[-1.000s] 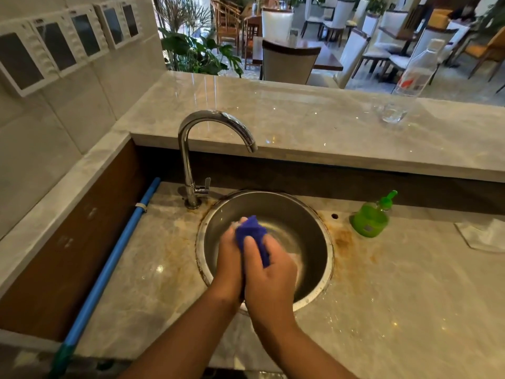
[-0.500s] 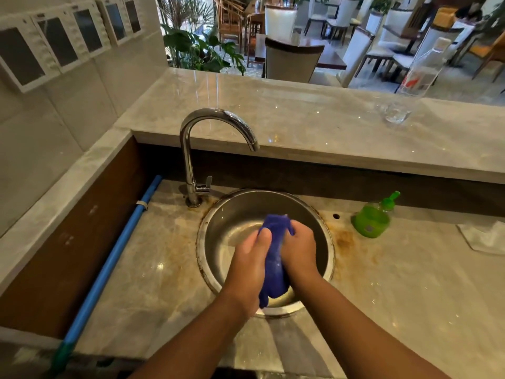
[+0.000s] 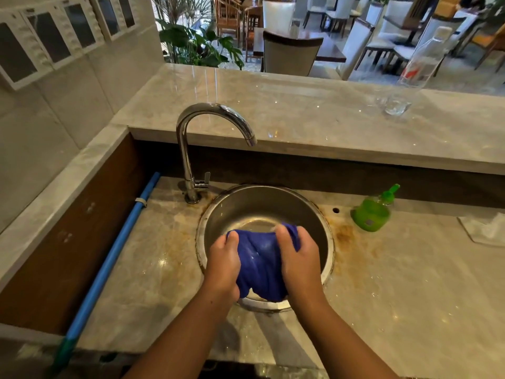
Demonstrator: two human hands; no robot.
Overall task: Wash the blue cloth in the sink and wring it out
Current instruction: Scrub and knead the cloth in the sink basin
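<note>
Blue cloth (image 3: 259, 265) bunched up over the near side of the steel sink (image 3: 326, 236), and both hands are on it — left hand (image 3: 224, 265) gripping one end, right hand (image 3: 299, 259) closed on the other, the fabric stretched and creased between them. No water runs from the tap (image 3: 216, 116) that I can see, so this looks like the wringing part of the job. To do it well, the hands want to turn opposite ways, one rolling toward the body and one away, keeping the twist tight along the whole length rather than just squeezing the middle. Hold it low over the bowl so the drips fall inside — the near end hangs right at the rim, close to the counter (image 3: 396, 296). The green soap bottle (image 3: 371, 213) stands well off to the right, clear of the elbows.
</note>
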